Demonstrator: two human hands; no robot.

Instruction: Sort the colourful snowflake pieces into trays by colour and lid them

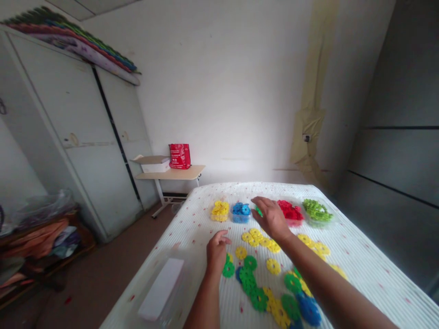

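- I have my right hand (272,219) just right of the blue-disc tub (241,219), fingers apart.
- My left hand (216,253): in front of that tub, leftward, fingers parted.

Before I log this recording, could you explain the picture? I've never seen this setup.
There's no machine: these are a person's bare hands, filmed by a camera worn on their head, looking forward and down. The surface is a table in a white ribbed, red-flecked cloth. Clear plastic tubs of coloured plastic pieces line its far side; nearer lie notched yellow discs, green discs and blue discs. A white oblong box lies to the left. The left hand hovers loosely bent; the right hand reaches among the tubs. I see nothing clearly held, though the right palm is hidden.
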